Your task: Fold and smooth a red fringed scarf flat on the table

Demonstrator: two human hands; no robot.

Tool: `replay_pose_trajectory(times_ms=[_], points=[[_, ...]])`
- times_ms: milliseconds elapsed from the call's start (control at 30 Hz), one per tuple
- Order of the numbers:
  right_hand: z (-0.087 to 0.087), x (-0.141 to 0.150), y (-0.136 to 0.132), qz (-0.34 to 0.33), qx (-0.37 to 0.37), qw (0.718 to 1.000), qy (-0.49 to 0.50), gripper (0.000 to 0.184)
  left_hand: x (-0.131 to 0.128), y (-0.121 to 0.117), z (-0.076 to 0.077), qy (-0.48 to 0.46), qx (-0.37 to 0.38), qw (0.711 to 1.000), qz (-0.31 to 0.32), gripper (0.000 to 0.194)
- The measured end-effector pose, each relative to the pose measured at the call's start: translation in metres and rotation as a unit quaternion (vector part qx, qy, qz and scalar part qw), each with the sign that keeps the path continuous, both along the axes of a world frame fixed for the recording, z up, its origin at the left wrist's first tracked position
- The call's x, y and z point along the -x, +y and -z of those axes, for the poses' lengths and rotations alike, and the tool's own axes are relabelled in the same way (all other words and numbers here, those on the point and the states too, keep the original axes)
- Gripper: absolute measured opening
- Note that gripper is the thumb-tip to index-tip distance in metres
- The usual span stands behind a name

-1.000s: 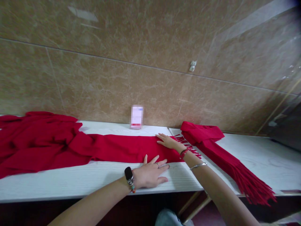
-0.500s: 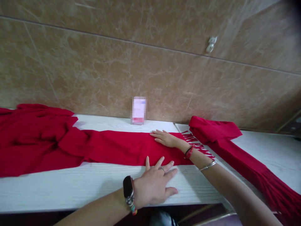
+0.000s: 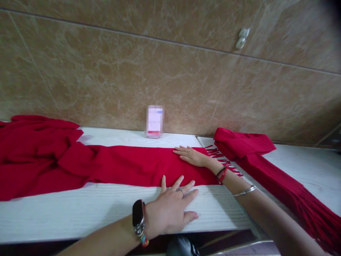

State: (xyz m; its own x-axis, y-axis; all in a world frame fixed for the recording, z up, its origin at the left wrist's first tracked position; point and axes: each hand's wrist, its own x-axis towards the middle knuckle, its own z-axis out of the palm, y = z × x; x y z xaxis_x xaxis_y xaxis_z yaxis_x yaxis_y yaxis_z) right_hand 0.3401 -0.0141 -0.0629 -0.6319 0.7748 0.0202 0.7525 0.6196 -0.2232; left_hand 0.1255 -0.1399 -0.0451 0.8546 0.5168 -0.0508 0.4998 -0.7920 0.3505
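Far left, then, I had a pile (image 3: 39, 160) of red cloth, loose and rumpled, on the white table (image 3: 66, 213). Out of its right side ran the scarf (image 3: 128, 165), laid lengthwise along the table; whether the two were one piece, I couldn't tell. Creases crowded the join, so that looked like the spot most likely to drag a wrinkle back into the flat stretch.

Behind the middle, against the wall (image 3: 106, 81), stood a small pale box (image 3: 154, 122), too blurred to read. In front of it, my left hand (image 3: 170, 209) was palm down, fingers fanned wide, pinching nothing; the fingertips reached the scarf's near edge, with the palm over the table. Light fingertips seemed right there: enough to steady that edge, not enough to pucker it.

Just right of that, my right hand (image 3: 193, 156) lay flat on the scarf towards its far edge, fingers close together, gripping nothing. A flat palm with even pressure, I judged, would smooth without bunching; that called for care at the wrist, so the bracelet (image 3: 222, 174) didn't snag.

Then came the fringe (image 3: 218, 154), its strands splayed, and, just beyond, a second scarf (image 3: 245, 145), folded over, its tassels (image 3: 317, 217) trailing towards the near right.
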Motion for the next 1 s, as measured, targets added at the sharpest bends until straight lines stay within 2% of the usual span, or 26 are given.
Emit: replay_pose_trajectory(times_ms=[67, 167, 267, 400, 467, 600, 733, 900, 1000], points=[[0.004, -0.015, 0.016, 0.057, 0.000, 0.998, -0.010, 0.047, 0.001, 0.000, -0.001, -0.001, 0.000, 1.000, 0.003, 0.053], [0.000, -0.031, 0.026, 0.114, -0.022, 0.993, -0.002, 0.051, 0.001, 0.000, -0.003, 0.000, 0.002, 1.000, 0.000, 0.053], [-0.007, -0.033, 0.013, 0.095, -0.058, 0.993, 0.039, 0.053, 0.001, -0.001, -0.005, 0.003, 0.003, 1.000, -0.005, 0.053], [-0.004, -0.026, -0.014, 0.027, -0.035, 0.999, 0.019, 0.051, 0.001, -0.001, -0.006, 0.009, 0.007, 1.000, -0.010, 0.052], [0.003, -0.024, -0.018, 0.044, -0.036, 0.998, -0.001, 0.050, 0.001, -0.001, -0.007, 0.011, 0.011, 1.000, -0.008, 0.052], [0.014, -0.027, -0.012, 0.120, -0.079, 0.990, -0.010, 0.052, 0.000, 0.001, -0.006, 0.017, 0.012, 1.000, -0.001, 0.053], [0.017, -0.029, -0.010, 0.133, -0.091, 0.987, -0.002, 0.055, 0.002, 0.002, -0.007, 0.018, -0.002, 1.000, 0.015, 0.054], [0.017, -0.028, -0.013, 0.129, -0.097, 0.987, 0.013, 0.057, 0.008, 0.005, -0.027, 0.033, -0.021, 0.999, -0.006, 0.054], [0.018, -0.028, -0.012, 0.124, -0.102, 0.987, 0.014, 0.057, 0.011, 0.018, -0.040, 0.035, -0.055, 0.997, -0.037, 0.054]])
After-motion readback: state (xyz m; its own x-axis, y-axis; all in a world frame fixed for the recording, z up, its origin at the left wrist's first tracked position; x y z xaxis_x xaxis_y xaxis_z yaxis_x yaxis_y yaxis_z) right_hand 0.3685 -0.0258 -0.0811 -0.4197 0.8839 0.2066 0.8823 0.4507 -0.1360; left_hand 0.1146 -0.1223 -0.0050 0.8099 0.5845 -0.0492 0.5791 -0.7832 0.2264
